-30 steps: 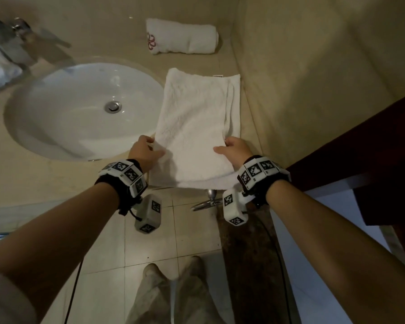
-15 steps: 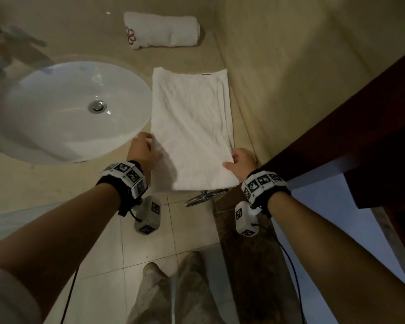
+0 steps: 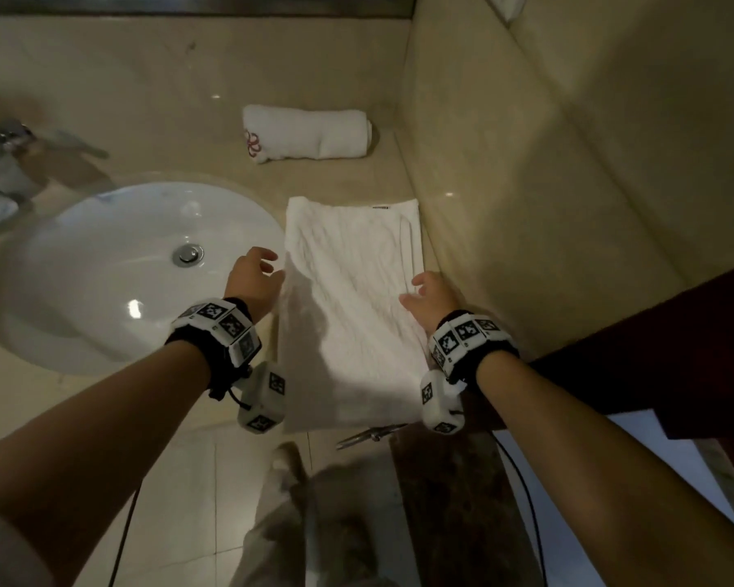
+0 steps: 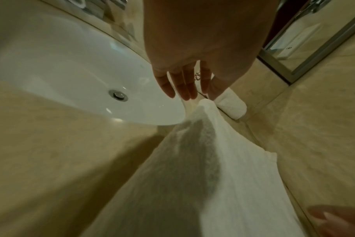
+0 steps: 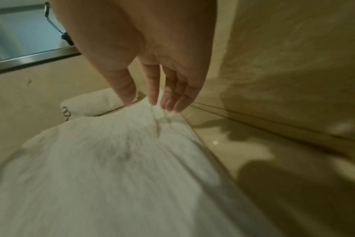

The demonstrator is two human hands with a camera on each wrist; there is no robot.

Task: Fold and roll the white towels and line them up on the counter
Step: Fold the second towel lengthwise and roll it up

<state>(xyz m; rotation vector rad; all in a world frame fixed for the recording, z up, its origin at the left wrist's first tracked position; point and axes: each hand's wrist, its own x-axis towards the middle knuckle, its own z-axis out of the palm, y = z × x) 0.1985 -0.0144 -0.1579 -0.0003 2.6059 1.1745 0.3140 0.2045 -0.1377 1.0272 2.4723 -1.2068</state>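
1. The folded towel (image 3: 352, 307) lies flat as a long strip on the counter (image 3: 115, 103), between the sink (image 3: 102, 269) and the side wall (image 3: 526, 205). Its near end hangs a little over the counter's front edge.
2. One rolled towel (image 3: 308, 133) with a red flower mark already rests at the back of the counter, well apart from the strip.
3. The left hand (image 3: 253, 277) hovers at the strip's left edge with fingers spread and loose; it holds nothing. The right hand (image 3: 426, 292) is over the right edge, fingers also loose and holding nothing; whether the tips touch the cloth I cannot tell.
4. I judge the step in hand to be the start of rolling. Before it, both hands should press the two long edges so they are straight; on the right side a layer (image 5: 158, 128) stands a little out of line.
5. For a good roll, take the near end with both hands at the same height and turn it tightly and evenly toward the back.
6. Keep the strip away from the sink, so that the left edge does not slide in.
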